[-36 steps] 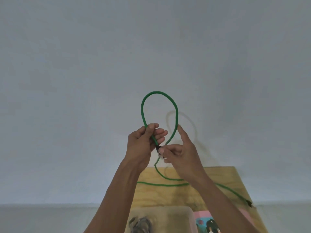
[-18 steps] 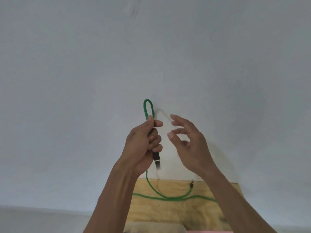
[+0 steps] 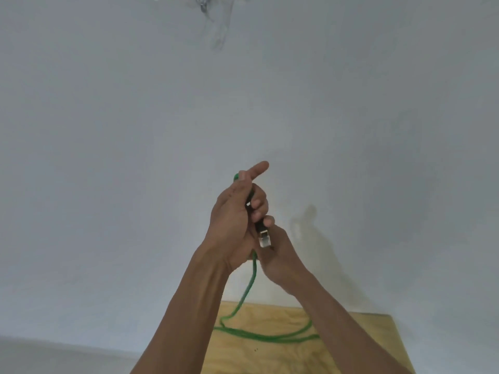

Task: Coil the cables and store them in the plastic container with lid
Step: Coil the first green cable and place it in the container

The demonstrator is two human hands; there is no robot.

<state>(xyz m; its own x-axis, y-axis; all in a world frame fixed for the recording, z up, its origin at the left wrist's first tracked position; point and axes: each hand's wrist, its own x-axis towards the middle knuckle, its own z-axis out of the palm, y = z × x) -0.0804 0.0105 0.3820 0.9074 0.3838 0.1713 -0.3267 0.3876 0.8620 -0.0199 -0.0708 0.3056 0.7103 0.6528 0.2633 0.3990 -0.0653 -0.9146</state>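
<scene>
Wall [image 3: 135, 130]: plain grey-white surface filling most of the view; a faint dark smudge near the top edge, too blurred to identify.
Wooden table [image 3: 378, 344]: pale plywood top, only its far part visible at the bottom of the frame.
Plastic container with lid: not in view; its position cannot be stated.
Green cable [image 3: 252, 282]: one run hangs from the hands down to the table and lies there in a loose curve passing behind the right forearm; a short green bend shows above the left fist. Far end hidden.
Left hand [image 3: 232, 225]: raised in front of the wall, closed round the cable, index finger extended upward.
Right hand [image 3: 280, 257]: pressed against the left from below and behind; whether it grips the cable or merely supports it cannot be determined, as the left hand covers the contact.
Connector [image 3: 264, 237]: black body with metal tip, protruding downward between the two hands.
Stage, as judged: coiling barely begun; most of the length remains on the table.
Risk 1: the small loop may spring open if the left grip eases, since the cable looks stiff enough to resist bending.
Risk 2: the slack on the table may twist or snag the table edge when drawn up.
Risk 3: the loose connector may catch in the next loop.
</scene>
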